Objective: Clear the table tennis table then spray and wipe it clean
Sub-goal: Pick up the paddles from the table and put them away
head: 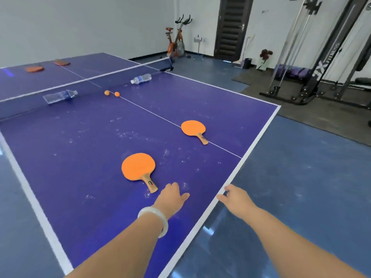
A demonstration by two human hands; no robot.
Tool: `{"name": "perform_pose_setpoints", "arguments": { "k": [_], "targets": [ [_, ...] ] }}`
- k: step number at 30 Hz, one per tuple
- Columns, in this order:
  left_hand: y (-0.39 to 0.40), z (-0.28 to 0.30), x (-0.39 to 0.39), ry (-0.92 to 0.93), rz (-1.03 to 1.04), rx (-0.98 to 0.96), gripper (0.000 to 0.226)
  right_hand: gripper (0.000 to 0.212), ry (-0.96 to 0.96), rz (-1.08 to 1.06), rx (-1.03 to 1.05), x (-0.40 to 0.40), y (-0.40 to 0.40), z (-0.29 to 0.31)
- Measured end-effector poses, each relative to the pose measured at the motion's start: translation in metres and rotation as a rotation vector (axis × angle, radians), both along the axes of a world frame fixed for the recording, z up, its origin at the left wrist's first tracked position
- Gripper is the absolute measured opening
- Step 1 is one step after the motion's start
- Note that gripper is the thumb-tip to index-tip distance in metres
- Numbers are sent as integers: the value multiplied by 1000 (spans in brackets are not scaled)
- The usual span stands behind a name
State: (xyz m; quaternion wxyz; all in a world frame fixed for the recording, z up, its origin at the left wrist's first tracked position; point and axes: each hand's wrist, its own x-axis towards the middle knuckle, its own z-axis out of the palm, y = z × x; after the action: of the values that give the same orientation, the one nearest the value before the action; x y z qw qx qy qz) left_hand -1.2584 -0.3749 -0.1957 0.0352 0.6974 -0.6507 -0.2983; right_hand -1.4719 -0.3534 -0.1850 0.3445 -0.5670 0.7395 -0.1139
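The left hand [172,195], fingers apart and holding nothing, reaches for the wooden handle of the near orange paddle [138,167] on the smudged purple counter [80,157]; the right hand [233,198], also loose, steadies the counter's near edge.

Purple desk [84,157] looks pretty smudgy. Two orange paddles [138,166] [193,127] lie flat toward the near edge, two orange balls [107,92] [117,94] and two clear bottles [141,78] [60,96] on their sides by the net [24,106].

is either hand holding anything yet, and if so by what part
Nothing is held. The left hand hovers open just short of the wooden handle of the nearer orange round paddle; the right hand is open at the white table edge.
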Motion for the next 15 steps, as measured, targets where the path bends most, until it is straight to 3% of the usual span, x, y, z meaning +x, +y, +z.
{"name": "perform_pose_setpoints", "arguments": {
  "k": [8,15],
  "targets": [
    [-15,-1,-51,20,275,34,49,56,5,278,35,-45,-87,-6],
    [-70,-5,-75,43,385,4,47,55,22,409,19,-44,-165,-21]
  ]
}}
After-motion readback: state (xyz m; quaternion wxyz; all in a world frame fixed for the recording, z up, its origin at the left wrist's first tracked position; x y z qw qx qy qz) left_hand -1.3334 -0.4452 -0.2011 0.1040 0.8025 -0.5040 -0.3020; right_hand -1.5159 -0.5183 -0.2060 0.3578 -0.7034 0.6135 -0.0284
